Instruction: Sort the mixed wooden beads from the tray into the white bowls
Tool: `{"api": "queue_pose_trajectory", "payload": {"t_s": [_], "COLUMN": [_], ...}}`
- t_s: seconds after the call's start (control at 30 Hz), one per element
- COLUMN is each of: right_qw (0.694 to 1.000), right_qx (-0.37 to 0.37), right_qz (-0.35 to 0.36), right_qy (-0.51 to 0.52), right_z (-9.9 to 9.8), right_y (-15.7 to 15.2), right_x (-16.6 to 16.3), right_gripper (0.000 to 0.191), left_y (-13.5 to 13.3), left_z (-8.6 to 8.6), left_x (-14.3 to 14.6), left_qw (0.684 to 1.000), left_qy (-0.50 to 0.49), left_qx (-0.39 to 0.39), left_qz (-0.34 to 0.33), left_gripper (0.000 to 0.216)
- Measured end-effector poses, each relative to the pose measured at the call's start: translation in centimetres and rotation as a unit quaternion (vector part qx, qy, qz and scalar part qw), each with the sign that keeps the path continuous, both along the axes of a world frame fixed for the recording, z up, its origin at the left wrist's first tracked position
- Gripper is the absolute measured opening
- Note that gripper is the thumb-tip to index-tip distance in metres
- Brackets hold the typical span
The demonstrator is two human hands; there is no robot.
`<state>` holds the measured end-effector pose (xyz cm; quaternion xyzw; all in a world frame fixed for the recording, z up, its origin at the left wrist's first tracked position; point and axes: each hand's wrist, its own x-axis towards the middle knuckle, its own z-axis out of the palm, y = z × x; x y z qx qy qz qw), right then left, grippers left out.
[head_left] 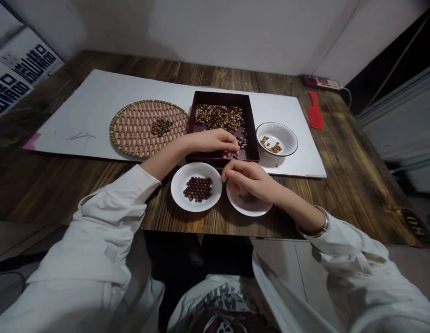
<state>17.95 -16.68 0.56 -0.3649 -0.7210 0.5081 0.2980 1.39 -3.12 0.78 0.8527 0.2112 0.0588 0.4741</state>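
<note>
My left hand (215, 141) reaches into a dark maroon tray (252, 129) of mixed brown, tan and pale beads, its fingers curled down and pinched among the beads at the tray's near edge. My right hand (247, 178) hovers over a white plate (249, 209) with a few beads, fingers pinched together; what they hold is too small to see. A second white plate (180, 194) just left holds a pile of dark brown beads (198, 188).
A round woven basket tray (131, 127) with a small heap of dark beads lies at left on a white sheet (79, 111). A white bowl (287, 134) with tan beads stands right of the maroon tray. A red comb-like tool (315, 111) lies far right.
</note>
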Motion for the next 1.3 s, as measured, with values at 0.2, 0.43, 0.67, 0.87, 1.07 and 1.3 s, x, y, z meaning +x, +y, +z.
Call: {"api": "queue_pose_trajectory", "payload": {"t_s": [0.2,0.43,0.67,0.87,1.07,1.3], "right_qw": [1.000,1.000,1.000,1.000,1.000,1.000], "right_qx": [-0.001,-0.009,0.001,-0.004,0.004,0.005], "right_qz": [-0.001,-0.005,-0.003,-0.004,-0.004,-0.004], "right_qy": [-0.001,-0.005,-0.005,-0.013,-0.013,-0.013], "right_z": [0.0,0.0,0.0,0.0,0.0,0.0], "right_y": [0.0,0.0,-0.1,0.0,0.0,0.0], "right_x": [0.0,0.0,0.0,0.0,0.0,0.0], "right_gripper": [0.029,0.030,0.030,0.031,0.031,0.030], "left_y": [-0.3,-0.1,-0.3,-0.4,-0.5,-0.1], "left_z": [0.6,0.4,0.6,0.6,0.3,-0.8], "left_x": [-0.2,-0.2,-0.2,-0.1,0.0,0.5], "left_qw": [1.000,0.999,0.999,0.998,1.000,0.993], "left_qy": [0.005,-0.008,0.006,0.015,0.017,0.037], "left_qx": [0.012,-0.006,0.010,0.048,0.003,0.098], "left_qz": [-0.005,-0.033,-0.032,-0.027,0.004,0.052], "left_gripper": [0.032,0.028,0.027,0.024,0.032,0.031]}}
